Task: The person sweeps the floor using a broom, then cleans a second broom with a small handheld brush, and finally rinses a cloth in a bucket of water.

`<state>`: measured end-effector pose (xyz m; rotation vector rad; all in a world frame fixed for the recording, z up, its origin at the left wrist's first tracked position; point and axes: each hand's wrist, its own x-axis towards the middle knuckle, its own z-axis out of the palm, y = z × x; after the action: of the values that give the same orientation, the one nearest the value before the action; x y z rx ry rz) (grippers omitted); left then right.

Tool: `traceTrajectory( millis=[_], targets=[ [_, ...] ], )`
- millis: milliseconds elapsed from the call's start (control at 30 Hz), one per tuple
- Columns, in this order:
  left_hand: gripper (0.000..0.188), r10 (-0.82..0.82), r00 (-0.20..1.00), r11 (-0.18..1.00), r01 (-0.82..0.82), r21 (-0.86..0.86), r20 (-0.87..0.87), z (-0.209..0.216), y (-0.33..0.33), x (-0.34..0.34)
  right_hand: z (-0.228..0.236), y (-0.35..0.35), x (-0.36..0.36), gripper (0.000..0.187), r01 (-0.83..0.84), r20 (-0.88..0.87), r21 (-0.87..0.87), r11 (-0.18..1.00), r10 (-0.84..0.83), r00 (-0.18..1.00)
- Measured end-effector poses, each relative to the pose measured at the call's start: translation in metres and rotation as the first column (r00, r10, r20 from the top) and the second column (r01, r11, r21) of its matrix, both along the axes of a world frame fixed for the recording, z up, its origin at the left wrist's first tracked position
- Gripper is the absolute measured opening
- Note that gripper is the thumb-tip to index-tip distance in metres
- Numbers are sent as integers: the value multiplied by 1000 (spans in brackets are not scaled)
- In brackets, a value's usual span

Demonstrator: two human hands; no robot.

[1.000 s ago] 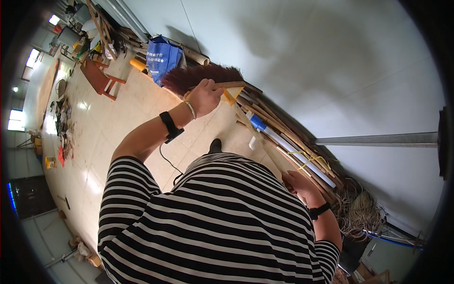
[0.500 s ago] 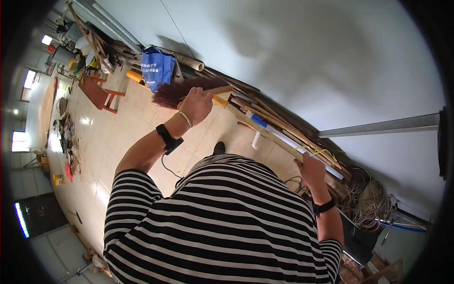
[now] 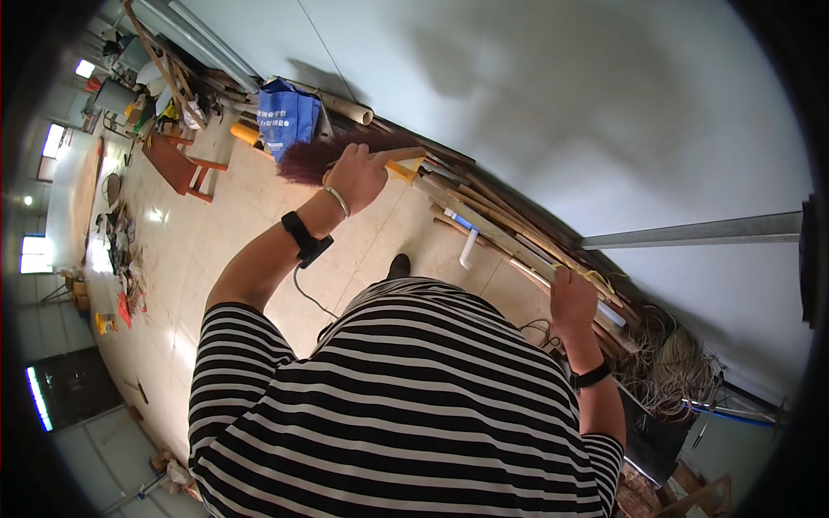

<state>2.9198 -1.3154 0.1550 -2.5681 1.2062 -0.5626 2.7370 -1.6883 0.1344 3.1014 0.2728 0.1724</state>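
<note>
A broom with dark reddish-purple bristles is held raised in front of me, lying slantwise. My left hand is closed on the broom's head, where the bristles meet the wooden block. A yellow socket joins the head to a long pale handle, which runs down to the right. My right hand is wrapped round this handle farther along. Its far end is hidden or hard to make out against the wood behind it.
Along the white wall lie wooden strips and pipes. A blue bag stands beyond the bristles. A reddish-brown bench is at the far left, with clutter behind it. Tangled wire lies at right.
My right hand has shifted slightly right and up with the handle. My left hand remains on the broom's head, almost in the same place.
</note>
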Motion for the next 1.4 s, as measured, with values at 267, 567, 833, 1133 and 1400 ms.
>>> traceTrajectory(
  millis=[267,567,833,1133,1400],
  targets=[
    [9,-15,997,997,20,-72,70,5,-7,2,-20,19,-14,36,379,-728,453,807,88,680],
    [7,18,1000,998,-18,55,9,13,3,7,5,15,10,25,31,-169,64,997,-19,985],
    [8,48,989,994,-61,-94,-138,-23,-5,1,-29,17,-8,37,243,-686,383,891,98,721],
    [15,-159,987,959,146,-242,-36,-37,-15,3,-40,23,12,35,252,-649,578,777,250,719],
    [31,378,553,751,-653,-104,-743,-115,75,-153,-124,37,0,16,878,-851,401,259,461,253]
  ],
)
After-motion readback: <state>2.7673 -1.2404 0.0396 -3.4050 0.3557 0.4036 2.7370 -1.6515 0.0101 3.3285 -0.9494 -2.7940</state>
